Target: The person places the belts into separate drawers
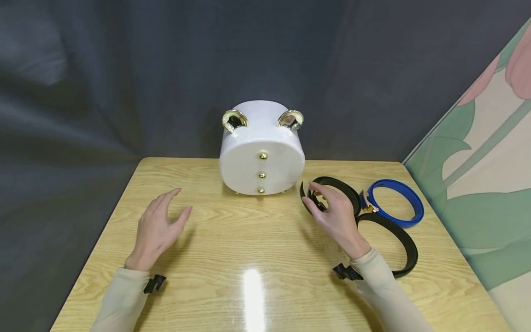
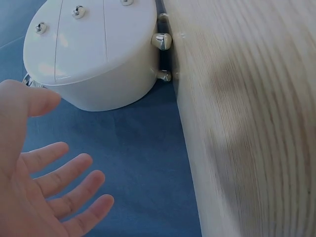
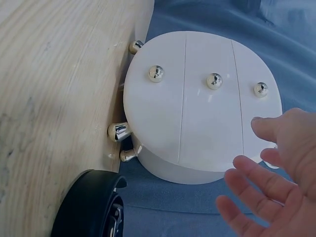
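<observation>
Left hand (image 1: 155, 233), right hand (image 1: 338, 219) empty, fingers (image 2: 69, 173) loose. White drawer box (image 1: 274, 168) at bench (image 1: 199, 286) back edge; black belt loops (image 1: 411, 252), blue belt (image 1: 417, 208) near right edge.

box (image 1: 244, 166): white | knobs (image 1: 262, 175): gold | black belt (image 1: 410, 249) | blue belt (image 1: 415, 203) | tabletop (image 1: 224, 240): tan, wood-grained

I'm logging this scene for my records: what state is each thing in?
Left hand: empty, raised over the table.
Right hand: empty, raised.
White cabinet: upright on gold feet.
Drawers: all three closed.
Blue belt: looped on the table; buckle fastening unclear.
Upper black belt loop: curled, partly hidden by the right hand.
Lower black belt loop: curved, partly hidden by the right sleeve.
</observation>
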Demonstrator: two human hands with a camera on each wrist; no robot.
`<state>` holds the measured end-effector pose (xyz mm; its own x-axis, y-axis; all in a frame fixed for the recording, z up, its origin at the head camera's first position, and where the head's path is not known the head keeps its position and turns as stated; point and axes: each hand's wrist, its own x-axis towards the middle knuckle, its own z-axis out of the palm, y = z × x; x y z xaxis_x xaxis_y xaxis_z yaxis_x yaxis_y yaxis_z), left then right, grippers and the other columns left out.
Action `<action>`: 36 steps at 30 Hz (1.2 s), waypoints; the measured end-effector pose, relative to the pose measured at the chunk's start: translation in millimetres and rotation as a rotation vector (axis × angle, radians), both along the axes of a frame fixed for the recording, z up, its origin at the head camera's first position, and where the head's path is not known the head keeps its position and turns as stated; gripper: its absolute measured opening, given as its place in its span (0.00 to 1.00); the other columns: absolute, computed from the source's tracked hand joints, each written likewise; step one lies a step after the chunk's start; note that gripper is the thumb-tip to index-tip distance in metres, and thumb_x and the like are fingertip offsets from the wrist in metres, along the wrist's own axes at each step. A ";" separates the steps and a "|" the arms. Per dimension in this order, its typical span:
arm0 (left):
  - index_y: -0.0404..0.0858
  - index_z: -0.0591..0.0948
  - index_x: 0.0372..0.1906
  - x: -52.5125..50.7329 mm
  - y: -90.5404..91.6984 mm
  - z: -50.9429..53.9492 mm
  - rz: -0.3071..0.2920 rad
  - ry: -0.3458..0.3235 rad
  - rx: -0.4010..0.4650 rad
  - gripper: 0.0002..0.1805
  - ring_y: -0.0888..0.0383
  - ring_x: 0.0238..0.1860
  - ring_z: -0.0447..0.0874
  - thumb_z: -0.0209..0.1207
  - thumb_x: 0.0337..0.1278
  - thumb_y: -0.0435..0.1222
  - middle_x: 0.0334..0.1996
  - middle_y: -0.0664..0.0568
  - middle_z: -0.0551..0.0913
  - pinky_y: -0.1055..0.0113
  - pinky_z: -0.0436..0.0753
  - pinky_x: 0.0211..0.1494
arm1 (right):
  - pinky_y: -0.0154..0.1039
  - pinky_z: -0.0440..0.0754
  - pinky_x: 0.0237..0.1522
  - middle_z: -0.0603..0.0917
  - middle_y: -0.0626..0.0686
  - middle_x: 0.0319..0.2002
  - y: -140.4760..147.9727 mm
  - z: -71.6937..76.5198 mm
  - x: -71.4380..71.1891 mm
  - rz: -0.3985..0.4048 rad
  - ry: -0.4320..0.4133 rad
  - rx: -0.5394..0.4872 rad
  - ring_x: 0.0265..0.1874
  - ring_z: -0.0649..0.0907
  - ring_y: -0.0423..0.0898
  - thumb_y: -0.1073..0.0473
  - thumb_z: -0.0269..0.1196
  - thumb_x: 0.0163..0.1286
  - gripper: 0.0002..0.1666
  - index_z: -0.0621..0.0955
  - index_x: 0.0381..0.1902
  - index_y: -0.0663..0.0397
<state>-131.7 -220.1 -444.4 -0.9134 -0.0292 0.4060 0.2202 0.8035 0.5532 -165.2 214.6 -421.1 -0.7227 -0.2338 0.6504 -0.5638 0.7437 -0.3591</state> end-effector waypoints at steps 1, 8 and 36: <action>0.39 0.77 0.74 -0.6 0.8 -0.1 -0.007 0.001 0.004 0.31 0.32 0.67 0.78 0.65 0.72 0.48 0.68 0.35 0.81 0.30 0.77 0.63 | 0.55 0.88 0.46 0.93 0.58 0.47 -0.8 0.3 -0.4 -0.004 0.002 0.001 0.43 0.90 0.56 0.57 0.77 0.67 0.24 0.87 0.58 0.58; 0.39 0.77 0.74 -5.0 9.8 -6.0 -0.042 -0.022 0.033 0.31 0.33 0.68 0.77 0.65 0.73 0.48 0.69 0.37 0.81 0.31 0.77 0.64 | 0.53 0.89 0.44 0.93 0.57 0.46 -9.1 4.1 -4.8 -0.009 -0.008 -0.025 0.42 0.91 0.55 0.56 0.76 0.69 0.23 0.87 0.58 0.58; 0.38 0.78 0.71 -17.0 40.5 -0.2 -0.097 0.105 0.101 0.30 0.38 0.63 0.81 0.69 0.68 0.42 0.68 0.39 0.80 0.37 0.80 0.61 | 0.55 0.90 0.46 0.92 0.60 0.51 -37.1 17.0 -19.1 0.066 -0.154 -0.208 0.42 0.92 0.56 0.60 0.72 0.73 0.23 0.85 0.63 0.63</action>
